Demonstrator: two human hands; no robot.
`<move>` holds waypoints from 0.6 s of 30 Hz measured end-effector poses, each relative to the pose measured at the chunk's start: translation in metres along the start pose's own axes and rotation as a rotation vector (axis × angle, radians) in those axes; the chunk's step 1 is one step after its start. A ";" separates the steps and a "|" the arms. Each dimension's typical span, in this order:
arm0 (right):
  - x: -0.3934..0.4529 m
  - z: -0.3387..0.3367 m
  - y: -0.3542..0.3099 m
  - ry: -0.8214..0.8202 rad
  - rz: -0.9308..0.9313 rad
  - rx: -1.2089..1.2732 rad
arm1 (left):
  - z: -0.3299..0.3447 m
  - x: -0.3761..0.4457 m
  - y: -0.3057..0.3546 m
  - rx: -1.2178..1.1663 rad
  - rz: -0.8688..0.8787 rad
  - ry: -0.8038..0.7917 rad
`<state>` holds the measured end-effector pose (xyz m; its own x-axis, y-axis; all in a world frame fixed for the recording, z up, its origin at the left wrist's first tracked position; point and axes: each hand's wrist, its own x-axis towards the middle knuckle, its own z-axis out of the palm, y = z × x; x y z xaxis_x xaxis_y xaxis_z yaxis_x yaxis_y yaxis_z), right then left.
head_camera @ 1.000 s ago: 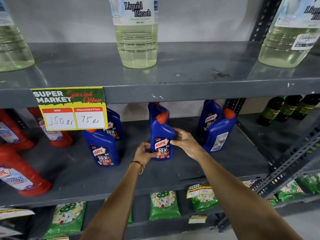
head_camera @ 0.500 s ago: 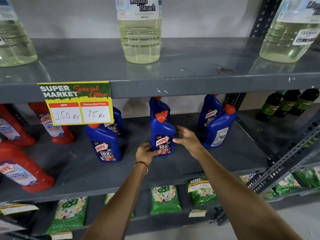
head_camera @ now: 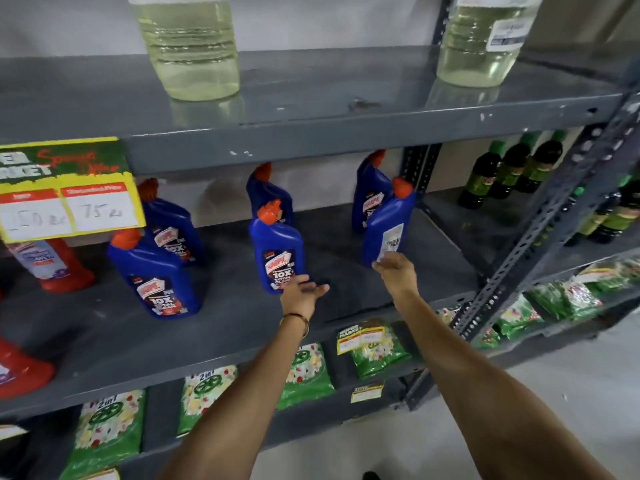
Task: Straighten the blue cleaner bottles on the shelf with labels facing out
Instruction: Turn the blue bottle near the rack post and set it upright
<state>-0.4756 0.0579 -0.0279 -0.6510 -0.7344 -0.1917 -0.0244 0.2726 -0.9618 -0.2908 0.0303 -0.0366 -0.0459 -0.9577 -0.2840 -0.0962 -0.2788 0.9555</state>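
Several blue cleaner bottles with orange caps stand on the grey middle shelf [head_camera: 346, 306]. The middle front bottle [head_camera: 277, 251] stands upright with its label facing out; another blue bottle [head_camera: 268, 195] is behind it. My left hand [head_camera: 301, 294] is open at its lower right, fingers apart, just off the bottle. My right hand [head_camera: 394, 271] reaches the base of the right front bottle [head_camera: 388, 226], which shows its white back label; fingertips touch it. Behind that one stands a bottle [head_camera: 369, 199] with its label out. Two more blue bottles [head_camera: 156, 271] [head_camera: 169, 226] stand at the left.
Red bottles [head_camera: 48, 265] stand at the far left under a yellow price sign [head_camera: 69, 202]. Large clear jugs [head_camera: 190, 46] sit on the upper shelf. Dark green-capped bottles [head_camera: 509, 171] are at the right past a slanted metal brace [head_camera: 540, 230]. Green packets [head_camera: 304, 372] fill the lower shelf.
Both hands have let go of the middle front bottle. My right hand moved right to the base of the right front bottle; my left hand opened. The view shifted right.
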 end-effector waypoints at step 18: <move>0.099 -0.067 -0.034 -0.533 -0.144 -0.111 | 0.138 0.045 0.034 0.322 0.183 -0.110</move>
<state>-0.5900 0.0178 -0.0008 -0.1624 -0.9737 -0.1599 -0.1826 0.1890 -0.9649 -0.4332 -0.0125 -0.0280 -0.1961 -0.9714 -0.1343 -0.3831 -0.0502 0.9223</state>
